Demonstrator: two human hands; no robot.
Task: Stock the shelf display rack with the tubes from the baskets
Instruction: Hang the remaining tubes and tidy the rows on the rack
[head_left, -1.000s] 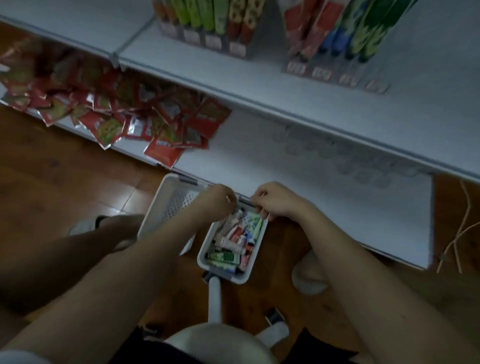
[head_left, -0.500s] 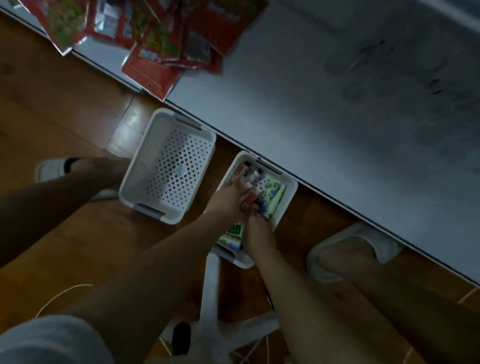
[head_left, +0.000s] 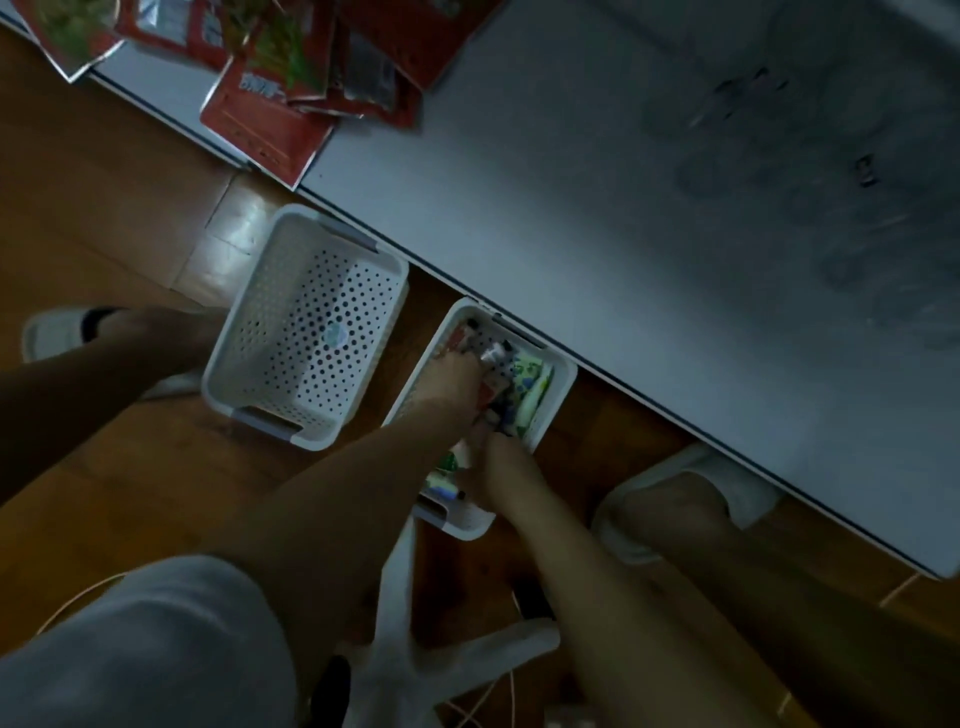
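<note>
both hands (head_left: 457, 384) deeper among tubes (head_left: 524, 395); empty basket (head_left: 306, 327) alongside

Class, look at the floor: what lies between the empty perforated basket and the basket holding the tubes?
Only bare wooden floor separates the empty basket from the tube basket, seen in the head view.

Dim light, wooden floor (head_left: 104, 208), grey shelf base (head_left: 623, 208)
</note>
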